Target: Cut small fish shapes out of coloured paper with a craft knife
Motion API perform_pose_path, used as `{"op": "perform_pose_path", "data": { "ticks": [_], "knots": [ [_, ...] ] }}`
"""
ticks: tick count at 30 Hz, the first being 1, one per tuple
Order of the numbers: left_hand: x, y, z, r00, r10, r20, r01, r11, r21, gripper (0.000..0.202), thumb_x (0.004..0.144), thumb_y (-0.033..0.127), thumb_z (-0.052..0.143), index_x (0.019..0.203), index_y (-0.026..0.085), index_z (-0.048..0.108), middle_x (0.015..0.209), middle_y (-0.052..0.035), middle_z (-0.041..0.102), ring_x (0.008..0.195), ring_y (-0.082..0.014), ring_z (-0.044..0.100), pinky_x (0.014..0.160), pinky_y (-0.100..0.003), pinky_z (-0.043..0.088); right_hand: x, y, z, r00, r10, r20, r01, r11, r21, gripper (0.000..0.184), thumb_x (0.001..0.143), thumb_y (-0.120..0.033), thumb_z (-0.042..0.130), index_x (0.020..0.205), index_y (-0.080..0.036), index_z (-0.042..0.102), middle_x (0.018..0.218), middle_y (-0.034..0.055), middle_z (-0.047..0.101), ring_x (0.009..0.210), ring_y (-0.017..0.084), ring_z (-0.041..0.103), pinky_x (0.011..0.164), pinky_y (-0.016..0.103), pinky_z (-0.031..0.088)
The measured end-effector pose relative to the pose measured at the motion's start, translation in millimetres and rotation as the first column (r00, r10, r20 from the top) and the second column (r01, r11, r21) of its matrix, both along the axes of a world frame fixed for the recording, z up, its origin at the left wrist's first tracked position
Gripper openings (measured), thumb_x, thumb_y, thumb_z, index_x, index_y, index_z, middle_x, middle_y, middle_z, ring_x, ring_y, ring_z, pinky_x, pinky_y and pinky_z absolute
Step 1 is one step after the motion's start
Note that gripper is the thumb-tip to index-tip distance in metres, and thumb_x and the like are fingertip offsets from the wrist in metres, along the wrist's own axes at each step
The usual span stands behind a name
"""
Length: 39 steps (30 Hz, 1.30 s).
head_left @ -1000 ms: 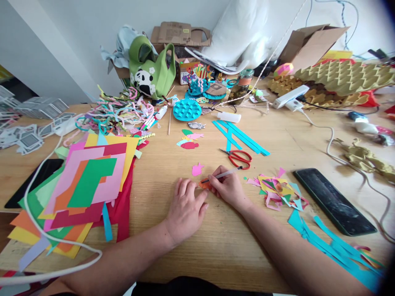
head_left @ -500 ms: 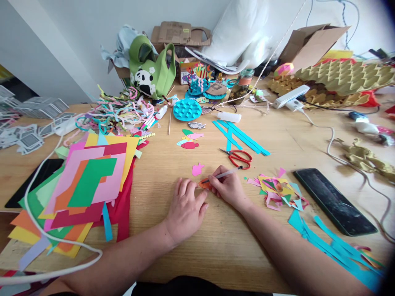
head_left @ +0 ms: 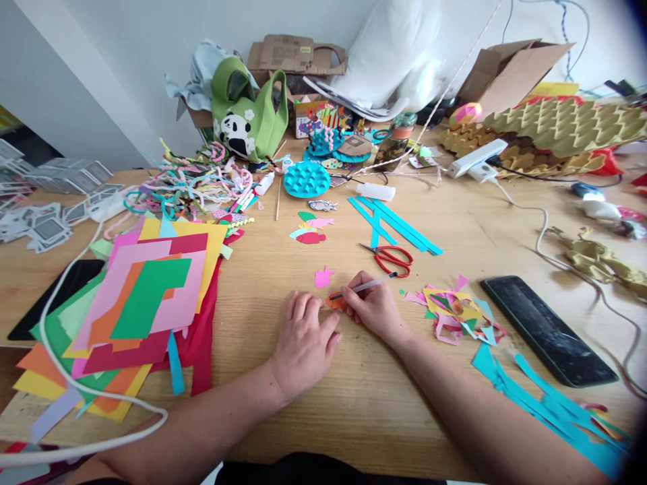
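My right hand (head_left: 371, 306) is closed round a slim pen (head_left: 371, 283) with a pale barrel. The pen's tip rests on a small orange paper piece (head_left: 334, 302), which the fingers partly cover. My left hand (head_left: 307, 337) lies on the table with its fingers spread, and its fingertips reach the left edge of that piece. Just above the hands is a pink paper cut-out (head_left: 324, 277). Farther back lie several fish-shaped paper cut-outs (head_left: 311, 238). Scissors with red handles (head_left: 393, 260) rest beyond my right hand.
Coloured paper sheets (head_left: 151, 296) are piled at left, crossed by a white cable (head_left: 101, 391). Paper scraps (head_left: 457, 310) and a dark phone (head_left: 548, 330) lie at right. Blue strips (head_left: 399, 225), a blue bumpy disc (head_left: 306, 180) and a green panda bag (head_left: 247, 118) are farther back.
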State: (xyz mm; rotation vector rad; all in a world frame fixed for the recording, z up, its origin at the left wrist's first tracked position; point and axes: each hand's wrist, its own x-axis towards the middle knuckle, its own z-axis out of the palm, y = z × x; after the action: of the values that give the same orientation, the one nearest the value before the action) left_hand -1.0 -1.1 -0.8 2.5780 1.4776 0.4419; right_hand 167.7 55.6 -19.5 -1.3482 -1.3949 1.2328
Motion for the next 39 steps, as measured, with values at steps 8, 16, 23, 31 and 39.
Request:
{"op": "perform_pose_path", "data": {
  "ticks": [8, 16, 23, 31, 39],
  "knots": [
    [0.9, 0.8, 0.7, 1.0, 0.001, -0.011, -0.001, 1.0, -0.01, 0.03, 0.088, 0.029, 0.059, 0.117, 0.021, 0.064, 0.117, -0.0108, 0.05, 0.12, -0.0304, 0.04, 0.113, -0.055, 0.027, 1.0, -0.1, 1.1, 1.0, 0.014, -0.005, -0.014, 1.0, 0.012, 0.019, 0.081, -0.029, 0.062, 0.07, -0.021, 0.048, 0.045, -0.0054, 0.055, 0.033, 0.007, 0.044, 0.032, 0.017, 0.032],
    [0.1, -0.3, -0.6, 1.0, 0.002, -0.006, -0.002, 1.0, 0.002, 0.031, 0.088, 0.03, 0.06, 0.117, 0.022, 0.064, 0.116, -0.0107, 0.05, 0.119, -0.0301, 0.041, 0.112, -0.055, 0.028, 0.3, 0.8, -1.5, 1.0, -0.015, -0.004, 0.015, 1.0, 0.001, 0.019, 0.08, -0.029, 0.062, 0.069, -0.022, 0.048, 0.045, -0.0051, 0.056, 0.032, 0.008, 0.045, 0.032, 0.017, 0.032],
    [0.6, 0.5, -0.2, 1.0, 0.004, 0.0, -0.004, 1.0, 0.004, 0.03, 0.088, 0.029, 0.06, 0.117, 0.022, 0.064, 0.117, -0.0107, 0.051, 0.119, -0.0297, 0.041, 0.112, -0.055, 0.028, 1.8, 0.5, -3.8, 1.0, -0.007, -0.001, 0.007, 1.0, 0.0, 0.018, 0.081, -0.029, 0.063, 0.071, -0.021, 0.05, 0.046, -0.0053, 0.056, 0.033, 0.009, 0.045, 0.032, 0.017, 0.033],
    [0.5, 0.2, -0.6, 1.0, 0.005, 0.001, -0.005, 1.0, 0.002, 0.03, 0.088, 0.03, 0.061, 0.117, 0.022, 0.064, 0.117, -0.011, 0.051, 0.119, -0.0301, 0.041, 0.112, -0.056, 0.028, 0.9, 1.0, -3.2, 1.0, 0.005, -0.007, -0.005, 1.0, 0.019, 0.019, 0.082, -0.031, 0.062, 0.071, -0.021, 0.049, 0.046, -0.0046, 0.057, 0.033, 0.008, 0.045, 0.033, 0.017, 0.032],
    [-0.2, 0.1, -1.0, 1.0, 0.002, -0.002, -0.002, 1.0, 0.006, 0.031, 0.087, 0.029, 0.061, 0.118, 0.022, 0.063, 0.116, -0.0103, 0.05, 0.119, -0.0301, 0.041, 0.111, -0.057, 0.029, 0.6, 0.0, -2.1, 1.0, -0.01, 0.004, 0.01, 1.0, 0.012, 0.018, 0.081, -0.028, 0.061, 0.07, -0.021, 0.049, 0.045, -0.0048, 0.056, 0.033, 0.009, 0.045, 0.032, 0.017, 0.032]
  ]
}}
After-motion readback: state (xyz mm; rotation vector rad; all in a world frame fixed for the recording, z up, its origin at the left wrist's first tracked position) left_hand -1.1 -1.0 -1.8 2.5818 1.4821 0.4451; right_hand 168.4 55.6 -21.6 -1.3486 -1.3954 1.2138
